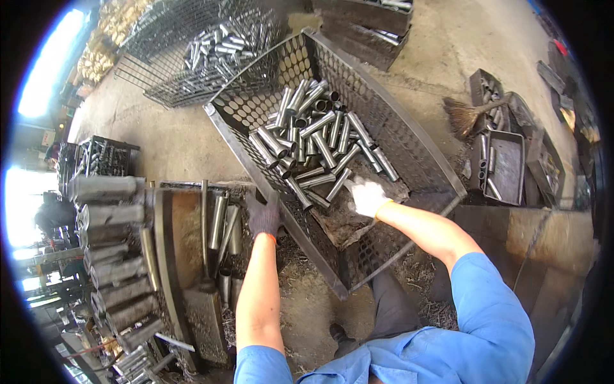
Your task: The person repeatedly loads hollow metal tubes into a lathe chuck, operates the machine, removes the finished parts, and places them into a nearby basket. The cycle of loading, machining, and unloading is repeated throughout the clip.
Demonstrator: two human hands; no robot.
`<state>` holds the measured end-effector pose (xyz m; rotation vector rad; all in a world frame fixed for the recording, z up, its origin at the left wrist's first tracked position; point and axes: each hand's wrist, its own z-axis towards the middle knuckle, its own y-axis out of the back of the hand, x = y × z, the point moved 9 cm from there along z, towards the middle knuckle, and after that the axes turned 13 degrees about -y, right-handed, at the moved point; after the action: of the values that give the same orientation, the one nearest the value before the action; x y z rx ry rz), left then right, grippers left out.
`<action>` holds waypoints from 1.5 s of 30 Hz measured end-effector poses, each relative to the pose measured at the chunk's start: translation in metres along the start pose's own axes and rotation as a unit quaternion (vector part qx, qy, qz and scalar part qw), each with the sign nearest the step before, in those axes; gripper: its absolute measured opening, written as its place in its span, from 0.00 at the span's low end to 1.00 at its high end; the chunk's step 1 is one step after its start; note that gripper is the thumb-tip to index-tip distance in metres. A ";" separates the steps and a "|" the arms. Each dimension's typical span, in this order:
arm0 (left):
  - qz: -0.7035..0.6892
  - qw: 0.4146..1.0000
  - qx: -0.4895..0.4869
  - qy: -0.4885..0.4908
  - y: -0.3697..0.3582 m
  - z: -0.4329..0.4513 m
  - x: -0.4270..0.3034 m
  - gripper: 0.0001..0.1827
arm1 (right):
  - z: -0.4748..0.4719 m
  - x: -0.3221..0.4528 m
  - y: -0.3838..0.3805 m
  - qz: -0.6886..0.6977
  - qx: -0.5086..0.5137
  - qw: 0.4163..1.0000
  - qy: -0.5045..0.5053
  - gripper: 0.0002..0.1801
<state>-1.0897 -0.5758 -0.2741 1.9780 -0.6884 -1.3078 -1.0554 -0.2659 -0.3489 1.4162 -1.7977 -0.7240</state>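
Note:
A large perforated metal crate [403, 110] stands tilted across the view before me, with many short shiny metal tubes [319, 124] heaped inside over a dirty brown liner [343, 228]. My right hand [368, 196], in a white glove, is inside the crate beside the nearest tubes. It is blurred, and whether its fingers hold a tube cannot be told. My left hand [263, 213], in a dark glove, is at the crate's left rim, its thumb and fingers apart. Left of that hand, longer metal tubes [218, 223] lie in a bin.
Thick metal cylinders [117, 269] are stacked at the left. A wire basket of tubes [216, 72] stands behind the crate. At the right are a hand broom [467, 115] and a metal tray [506, 165] with a few tubes. Another metal bin [360, 38] stands at the top.

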 end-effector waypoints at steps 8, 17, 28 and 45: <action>0.077 0.991 -0.110 0.028 -0.020 0.081 -0.017 0.49 | 0.310 0.127 0.029 -0.421 -0.215 0.869 0.148 0.36; -0.021 0.993 -0.089 0.072 -0.022 0.081 -0.005 0.46 | 0.483 0.180 -0.022 -0.625 -0.201 0.752 0.049 0.34; -0.097 0.990 -0.064 0.080 -0.025 0.083 0.001 0.44 | 0.480 0.129 0.063 -0.341 -0.184 0.909 0.155 0.19; -0.179 0.924 0.112 -0.318 0.112 -0.227 -0.026 0.55 | -0.239 0.228 0.221 0.071 0.020 0.912 0.402 0.20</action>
<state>-0.8956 -0.5750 -0.1098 1.9031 -0.8207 -2.2333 -1.0159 -0.4331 0.0094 1.3163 -1.2323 0.0103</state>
